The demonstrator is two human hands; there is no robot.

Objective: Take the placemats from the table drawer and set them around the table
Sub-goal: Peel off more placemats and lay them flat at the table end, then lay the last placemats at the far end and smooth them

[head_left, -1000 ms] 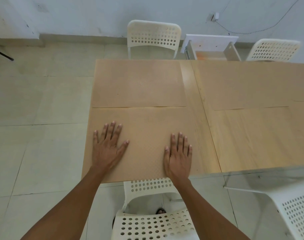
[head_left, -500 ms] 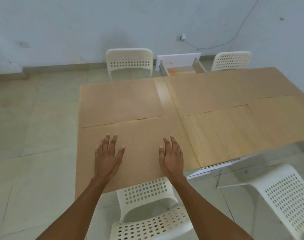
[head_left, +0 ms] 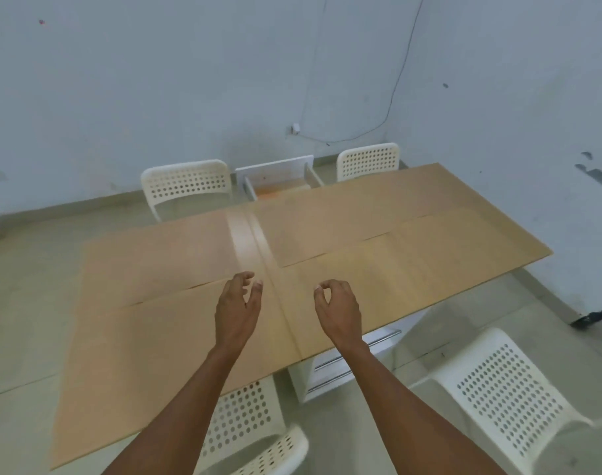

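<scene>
Both hands empty, fingers loosely curled, left hand (head_left: 237, 311) and right hand (head_left: 339, 311) above the table (head_left: 243, 234); four placemats (head_left: 148, 341) lie flat below and beyond them; risk: a brushing wrist skews the near mat over the edge.

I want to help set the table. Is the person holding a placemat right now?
No, both the left hand and right hand hang empty over the table, fingers loosely curled.

A single head-worn view looks forward and down across the long tan wooden table (head_left: 412, 214) toward the pale wall. Both bare forearms enter from the bottom edge, close to the lens; no second view.
</scene>
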